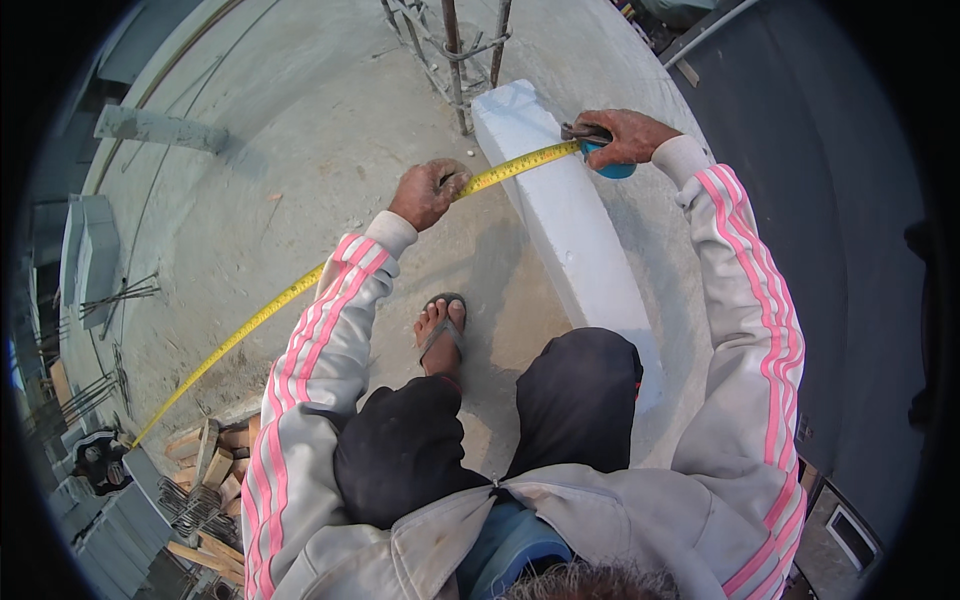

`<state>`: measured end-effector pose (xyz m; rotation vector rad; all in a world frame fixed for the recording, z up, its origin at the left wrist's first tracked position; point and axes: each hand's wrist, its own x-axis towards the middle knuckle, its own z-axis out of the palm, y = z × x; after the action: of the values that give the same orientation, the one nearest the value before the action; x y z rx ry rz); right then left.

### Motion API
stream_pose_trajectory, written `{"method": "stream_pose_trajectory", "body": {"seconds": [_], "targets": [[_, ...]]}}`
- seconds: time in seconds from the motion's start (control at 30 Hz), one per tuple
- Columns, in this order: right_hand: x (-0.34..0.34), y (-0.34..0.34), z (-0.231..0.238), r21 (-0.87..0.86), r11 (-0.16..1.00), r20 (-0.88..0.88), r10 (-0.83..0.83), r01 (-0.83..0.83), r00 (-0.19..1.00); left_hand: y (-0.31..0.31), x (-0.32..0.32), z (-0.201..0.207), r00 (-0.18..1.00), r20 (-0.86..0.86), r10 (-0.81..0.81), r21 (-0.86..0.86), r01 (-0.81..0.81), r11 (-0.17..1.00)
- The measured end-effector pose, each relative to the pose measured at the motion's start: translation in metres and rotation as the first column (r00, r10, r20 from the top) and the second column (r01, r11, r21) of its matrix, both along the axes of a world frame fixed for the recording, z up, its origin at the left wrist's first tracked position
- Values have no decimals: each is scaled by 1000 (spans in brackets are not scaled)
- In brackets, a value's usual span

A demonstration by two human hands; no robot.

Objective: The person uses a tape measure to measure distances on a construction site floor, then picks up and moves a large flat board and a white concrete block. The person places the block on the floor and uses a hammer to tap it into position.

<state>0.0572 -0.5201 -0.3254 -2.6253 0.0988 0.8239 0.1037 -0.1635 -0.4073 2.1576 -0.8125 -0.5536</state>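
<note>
A yellow tape measure (520,164) stretches between my hands, with its blade crossing over a long white block (570,230) that lies on the floor. My right hand (632,137) is closed around its blue case, and a dark curved metal piece also shows at those fingers. With fingers curled, my left hand (428,194) grips the blade left of the block. Past that hand the blade runs on, behind my left sleeve, down to the far lower left. There it ends beside a dark shape (98,455) too small to make out clearly.
Upright rusty rebar (453,60) rises beyond the white block's far end. At the left, a concrete stub (160,128) sticks out, and thin rods lie along the slab. Wood offcuts (212,460) are heaped at lower left. The slab's edge borders a dark surface (800,150) on the right.
</note>
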Motion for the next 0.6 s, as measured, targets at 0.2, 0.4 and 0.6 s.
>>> {"method": "stream_pose_trajectory", "body": {"seconds": [0.2,0.4,0.6], "targets": [[-3,2,-2,-7,1000,44,-6,6,999,-34,17,26,981,174,-86,-8,89,996],[-3,3,10,42,999,38,28,-29,999,-127,42,64,868,237,-436,299,362,883],[-2,3,11,-54,998,65,41,-38,997,-162,50,57,894,193,-405,316,334,888]]}}
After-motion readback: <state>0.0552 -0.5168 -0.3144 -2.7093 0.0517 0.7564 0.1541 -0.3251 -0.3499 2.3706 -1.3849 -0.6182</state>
